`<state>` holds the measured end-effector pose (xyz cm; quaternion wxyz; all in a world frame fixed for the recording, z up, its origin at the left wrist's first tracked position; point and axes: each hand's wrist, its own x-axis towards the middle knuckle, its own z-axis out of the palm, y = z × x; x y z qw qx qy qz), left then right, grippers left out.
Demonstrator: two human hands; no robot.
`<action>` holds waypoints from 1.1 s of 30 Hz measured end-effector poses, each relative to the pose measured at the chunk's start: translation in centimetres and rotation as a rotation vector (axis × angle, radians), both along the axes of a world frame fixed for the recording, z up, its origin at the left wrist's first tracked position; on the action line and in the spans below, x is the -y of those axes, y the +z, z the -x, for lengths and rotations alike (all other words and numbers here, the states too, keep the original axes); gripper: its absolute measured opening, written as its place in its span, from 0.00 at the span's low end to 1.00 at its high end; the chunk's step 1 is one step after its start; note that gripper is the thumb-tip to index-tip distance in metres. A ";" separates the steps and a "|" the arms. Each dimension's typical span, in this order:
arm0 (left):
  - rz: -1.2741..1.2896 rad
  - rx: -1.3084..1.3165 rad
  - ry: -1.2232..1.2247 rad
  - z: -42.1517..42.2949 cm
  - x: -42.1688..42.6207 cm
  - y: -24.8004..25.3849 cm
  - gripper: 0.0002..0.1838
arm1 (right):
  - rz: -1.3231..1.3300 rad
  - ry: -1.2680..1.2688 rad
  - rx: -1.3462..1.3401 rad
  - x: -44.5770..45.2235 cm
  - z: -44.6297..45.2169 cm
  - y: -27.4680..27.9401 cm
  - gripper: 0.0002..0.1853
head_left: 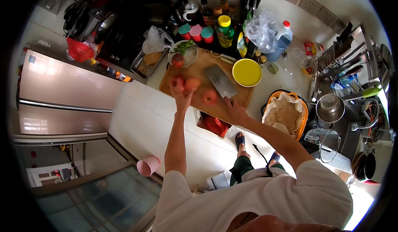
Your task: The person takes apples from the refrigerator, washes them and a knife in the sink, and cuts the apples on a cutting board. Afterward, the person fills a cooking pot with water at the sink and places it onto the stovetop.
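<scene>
On the wooden cutting board [199,62], my left hand [182,99] has its fingers around a red fruit [177,83] and an orange-red fruit [192,84], slightly blurred. Another red fruit [209,96] lies between my hands. A wide-bladed cleaver [220,80] rests flat on the board, and my right hand [235,109] is closed at its near end, where the handle is mostly hidden. At the board's back left, a bowl [190,58] holds green produce and a dark red fruit [178,60].
Right of the board are a yellow lid [247,72] and an orange basket [304,120] lined with cloth, holding brown powder. Bottles, including a yellow-capped one [225,32], stand behind. A sink pot [330,108] is far right. A pink bin [148,166] is lower left.
</scene>
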<state>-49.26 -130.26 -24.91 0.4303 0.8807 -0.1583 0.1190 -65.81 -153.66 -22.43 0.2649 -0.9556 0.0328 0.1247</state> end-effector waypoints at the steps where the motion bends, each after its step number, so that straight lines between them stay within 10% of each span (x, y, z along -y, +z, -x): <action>1: 0.099 -0.049 0.006 0.0 -0.1 -0.3 0.47 | -0.049 -0.015 0.046 0.1 0.1 0.2 0.34; 13: 0.056 0.169 0.213 4.4 2.1 0.7 0.38 | -0.629 0.006 0.429 5.3 10.6 14.5 0.34; 25: 0.181 0.589 -0.609 30.8 29.6 24.4 0.22 | -0.106 -0.332 0.712 22.9 44.9 23.4 0.31; 33: 0.080 0.492 -1.328 50.7 50.4 29.7 0.13 | 0.203 -0.642 0.484 34.9 65.6 20.1 0.26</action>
